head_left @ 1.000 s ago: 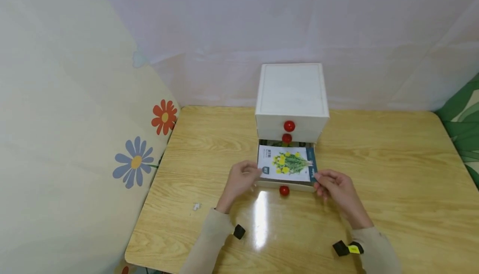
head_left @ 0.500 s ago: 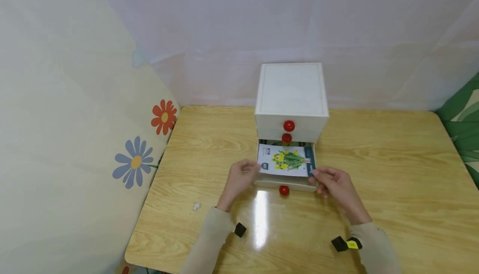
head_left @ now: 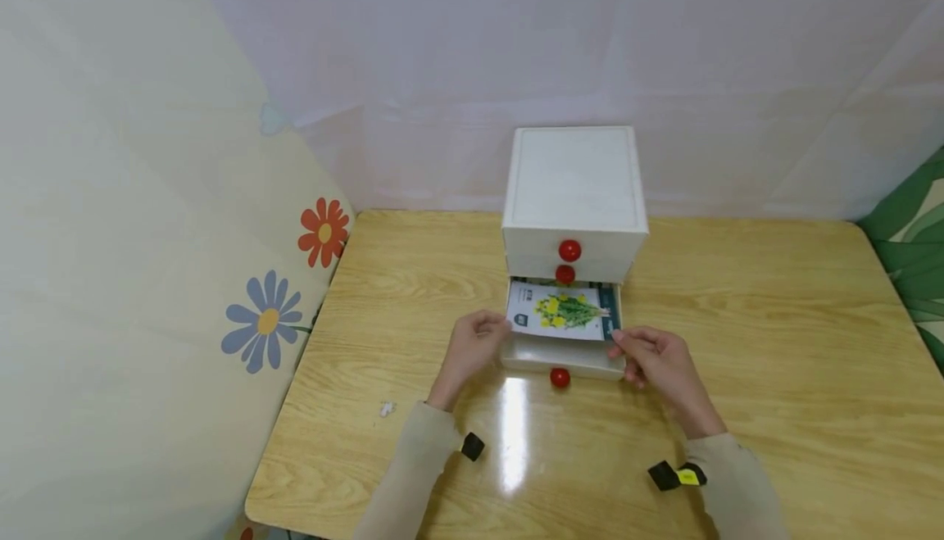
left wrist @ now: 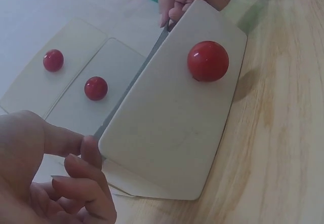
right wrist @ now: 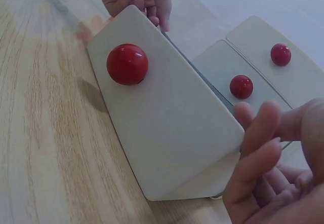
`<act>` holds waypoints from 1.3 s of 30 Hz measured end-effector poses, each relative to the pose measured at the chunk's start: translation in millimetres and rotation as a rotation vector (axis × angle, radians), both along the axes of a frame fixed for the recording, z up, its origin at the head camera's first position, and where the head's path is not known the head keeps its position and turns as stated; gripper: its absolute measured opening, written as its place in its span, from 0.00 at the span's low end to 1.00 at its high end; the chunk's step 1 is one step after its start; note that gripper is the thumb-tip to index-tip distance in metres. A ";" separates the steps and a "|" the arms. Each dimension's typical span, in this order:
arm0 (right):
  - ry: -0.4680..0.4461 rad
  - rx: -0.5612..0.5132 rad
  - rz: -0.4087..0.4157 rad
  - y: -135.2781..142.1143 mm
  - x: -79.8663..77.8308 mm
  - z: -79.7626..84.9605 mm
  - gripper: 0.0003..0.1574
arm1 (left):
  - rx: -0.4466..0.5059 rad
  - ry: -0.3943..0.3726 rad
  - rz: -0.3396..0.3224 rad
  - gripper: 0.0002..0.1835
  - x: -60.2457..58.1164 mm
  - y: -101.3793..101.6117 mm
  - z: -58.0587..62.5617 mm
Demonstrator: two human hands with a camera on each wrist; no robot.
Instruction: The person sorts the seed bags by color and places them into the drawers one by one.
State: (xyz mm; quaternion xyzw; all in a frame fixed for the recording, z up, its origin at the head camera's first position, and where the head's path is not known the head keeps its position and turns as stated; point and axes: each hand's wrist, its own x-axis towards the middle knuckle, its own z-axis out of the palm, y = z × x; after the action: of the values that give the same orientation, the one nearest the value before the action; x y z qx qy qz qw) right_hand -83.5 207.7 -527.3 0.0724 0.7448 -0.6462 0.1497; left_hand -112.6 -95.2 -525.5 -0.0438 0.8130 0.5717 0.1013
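Observation:
A white printed packet (head_left: 556, 310) with yellow flowers and a dark green band lies tilted over the open bottom drawer (head_left: 564, 369) of a small white drawer cabinet (head_left: 577, 175). My left hand (head_left: 474, 349) pinches the packet's near left corner between thumb and finger. At the near right corner, the thumb and finger of my right hand (head_left: 660, 364) pinch the dark band. Both wrist views show the hands at either end of the drawer front (left wrist: 162, 117), with the packet's thin dark edge (right wrist: 200, 74) above it. A strip of drawer floor shows before the packet.
The two upper drawers, each with a red knob (head_left: 569, 251), are closed. Another red knob (head_left: 560, 378) is on the pulled-out drawer. A small white scrap (head_left: 387, 409) lies on the wooden table (head_left: 774, 343) at the left. Cloth with printed flowers (head_left: 269, 321) hangs beside it.
The packet has shifted back, away from the drawer front, and its near edge is raised. Both hands have moved slightly back with it. More of the drawer floor shows.

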 end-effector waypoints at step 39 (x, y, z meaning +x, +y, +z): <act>0.144 0.266 -0.153 -10.4 3.7 -11.1 0.29 | -0.037 0.052 -0.017 0.15 0.9 2.2 -13.5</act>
State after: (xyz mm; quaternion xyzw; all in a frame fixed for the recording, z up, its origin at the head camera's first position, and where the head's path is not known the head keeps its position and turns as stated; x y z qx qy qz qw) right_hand -79.8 197.3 -538.4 0.1017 0.8248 -0.5551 0.0352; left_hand -111.7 -93.0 -539.0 -0.0240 0.8262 0.5565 0.0839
